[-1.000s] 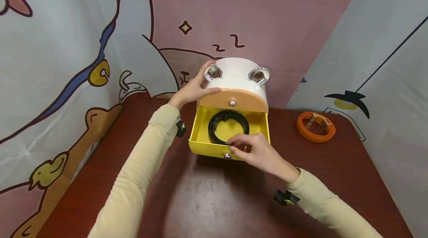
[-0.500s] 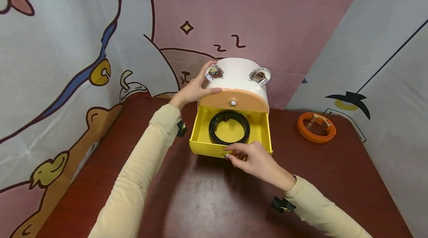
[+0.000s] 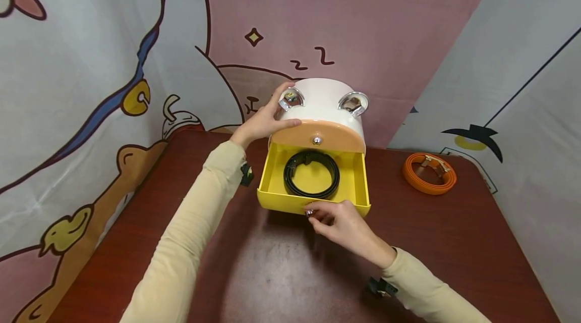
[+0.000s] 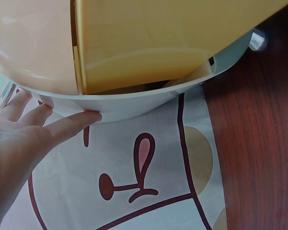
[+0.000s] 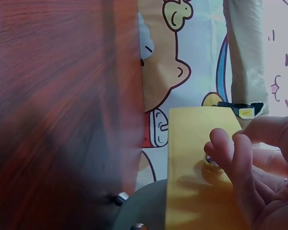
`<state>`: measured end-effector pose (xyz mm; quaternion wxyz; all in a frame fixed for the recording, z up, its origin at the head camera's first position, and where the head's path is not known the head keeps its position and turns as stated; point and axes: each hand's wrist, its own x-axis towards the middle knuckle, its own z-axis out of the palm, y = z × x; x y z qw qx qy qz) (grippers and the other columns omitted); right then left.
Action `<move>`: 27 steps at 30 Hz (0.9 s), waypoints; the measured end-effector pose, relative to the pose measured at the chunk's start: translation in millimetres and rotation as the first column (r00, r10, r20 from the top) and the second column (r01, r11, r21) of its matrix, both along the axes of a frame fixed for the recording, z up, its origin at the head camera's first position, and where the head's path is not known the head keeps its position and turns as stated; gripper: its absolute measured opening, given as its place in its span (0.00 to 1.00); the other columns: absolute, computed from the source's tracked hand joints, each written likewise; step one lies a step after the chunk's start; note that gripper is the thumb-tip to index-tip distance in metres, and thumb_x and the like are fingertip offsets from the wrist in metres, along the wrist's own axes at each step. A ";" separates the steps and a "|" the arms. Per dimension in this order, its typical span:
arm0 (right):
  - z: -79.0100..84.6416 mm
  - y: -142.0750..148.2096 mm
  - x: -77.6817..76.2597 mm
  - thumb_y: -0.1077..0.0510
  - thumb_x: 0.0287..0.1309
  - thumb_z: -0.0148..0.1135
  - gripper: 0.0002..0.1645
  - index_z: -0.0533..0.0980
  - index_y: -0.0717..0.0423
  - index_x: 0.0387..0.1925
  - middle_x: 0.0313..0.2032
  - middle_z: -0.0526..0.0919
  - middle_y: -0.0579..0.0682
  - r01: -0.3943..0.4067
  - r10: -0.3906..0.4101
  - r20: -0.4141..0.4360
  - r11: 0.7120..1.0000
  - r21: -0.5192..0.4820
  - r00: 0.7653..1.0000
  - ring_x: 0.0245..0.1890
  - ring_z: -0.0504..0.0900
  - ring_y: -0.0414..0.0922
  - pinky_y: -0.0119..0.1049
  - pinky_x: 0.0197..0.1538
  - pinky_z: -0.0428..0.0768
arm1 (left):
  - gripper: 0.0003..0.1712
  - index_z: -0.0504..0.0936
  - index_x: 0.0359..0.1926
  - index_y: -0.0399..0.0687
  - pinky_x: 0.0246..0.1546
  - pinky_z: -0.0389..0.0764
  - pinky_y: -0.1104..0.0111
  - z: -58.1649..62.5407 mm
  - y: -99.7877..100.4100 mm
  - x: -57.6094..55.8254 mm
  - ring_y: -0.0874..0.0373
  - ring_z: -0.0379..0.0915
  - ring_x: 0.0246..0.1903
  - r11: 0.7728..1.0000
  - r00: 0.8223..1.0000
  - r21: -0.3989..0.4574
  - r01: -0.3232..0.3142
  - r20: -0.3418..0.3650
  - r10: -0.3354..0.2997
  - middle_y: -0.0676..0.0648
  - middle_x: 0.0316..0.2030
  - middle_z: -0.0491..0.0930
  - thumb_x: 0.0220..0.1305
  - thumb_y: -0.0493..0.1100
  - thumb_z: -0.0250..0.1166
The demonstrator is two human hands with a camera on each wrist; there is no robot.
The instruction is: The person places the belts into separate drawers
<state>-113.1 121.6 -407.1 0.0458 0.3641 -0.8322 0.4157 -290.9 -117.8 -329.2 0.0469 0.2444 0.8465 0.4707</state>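
Observation:
A rounded white drawer box [image 3: 320,103] with a peach upper front [image 3: 313,133] stands on the table. Its yellow lower drawer [image 3: 268,171] is pulled out, and a coiled black belt [image 3: 336,174] lies inside. My left hand [image 3: 264,120] rests on the box's upper left side, fingers extended, thumb at the peach front's upper edge. The left wrist view shows straight fingertips touching the white shell [image 4: 120,106]. At the yellow drawer's front, my right hand [image 3: 342,222] pinches the small silver knob [image 3: 309,213], which the fingers partly cover.
A coiled orange belt [image 3: 428,184] with a metal buckle lies on the dark red table [image 3: 463,242], right of the box. Two silver ear-like rings [image 3: 353,104] stick out from the box top. A cartoon-printed cloth [image 3: 386,20] hangs close behind.
My right hand has moved slightly down from the drawer's front rim and its fingers have come onto the silver knob. My left hand stays on the box; the drawer remains pulled out.

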 end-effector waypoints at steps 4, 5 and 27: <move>-2.8 -0.8 2.1 0.69 0.55 0.66 0.12 0.83 0.58 0.42 0.24 0.84 0.43 0.028 -0.026 0.061 0.999 -0.021 0.998 0.18 0.77 0.28 0.27 0.19 0.76 | 0.53 0.39 0.69 0.92 0.64 0.57 0.46 -0.2 0.4 0.8 0.41 0.52 0.68 1.000 1.000 0.000 -0.006 0.002 0.006 0.47 0.74 0.46 0.58 0.57 0.70; -3.6 -0.9 2.7 0.69 0.55 0.66 0.12 0.83 0.58 0.42 0.24 0.83 0.43 0.036 -0.034 0.076 0.999 -0.026 0.996 0.17 0.77 0.28 0.27 0.18 0.76 | 0.53 0.39 0.68 0.93 0.64 0.57 0.46 -0.1 0.4 1.0 0.41 0.52 0.68 1.000 1.000 0.000 -0.007 0.003 0.007 0.47 0.74 0.46 0.58 0.57 0.70; -7.3 0.8 -3.3 0.66 0.57 0.66 0.10 0.83 0.55 0.42 0.27 0.83 0.40 0.106 -0.098 0.107 0.991 -0.081 0.989 0.19 0.78 0.32 0.30 0.19 0.77 | 0.54 0.39 0.72 0.85 0.61 0.59 0.44 0.6 0.8 1.1 0.38 0.55 0.67 0.999 1.000 -0.030 -0.020 -0.008 0.019 0.42 0.73 0.50 0.59 0.58 0.69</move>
